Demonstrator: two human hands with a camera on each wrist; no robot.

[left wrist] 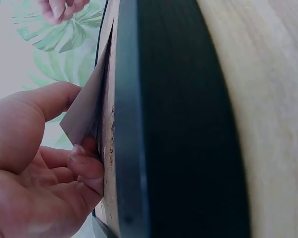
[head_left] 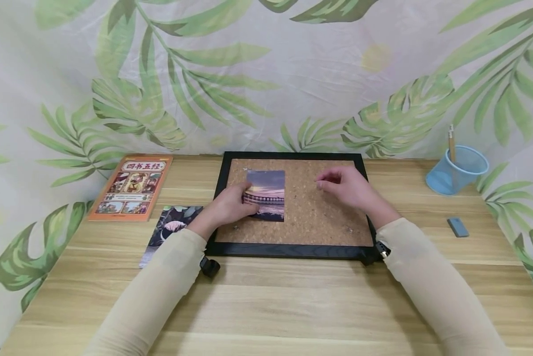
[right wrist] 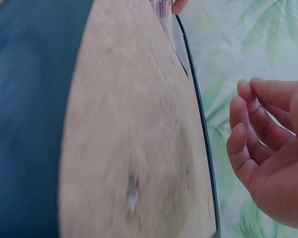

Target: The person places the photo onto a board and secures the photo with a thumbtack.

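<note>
A leaf-patterned backdrop [head_left: 231, 64] rises behind a wooden table [head_left: 293, 306]. On the table lies a black-framed corkboard [head_left: 311, 220]; a photo [head_left: 268, 195] is at its left half, near edge lifted. The left hand [head_left: 231, 203] pinches the photo between thumb and fingers. The right hand [head_left: 346, 188], above the board's right half, has thumb and forefinger tips pressed together; whether anything sits between them cannot be told.

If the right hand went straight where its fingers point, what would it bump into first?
Probably the photo: in the head view the right hand points toward it. Its height is unclear, though, so it might brush the cork board first.
</note>
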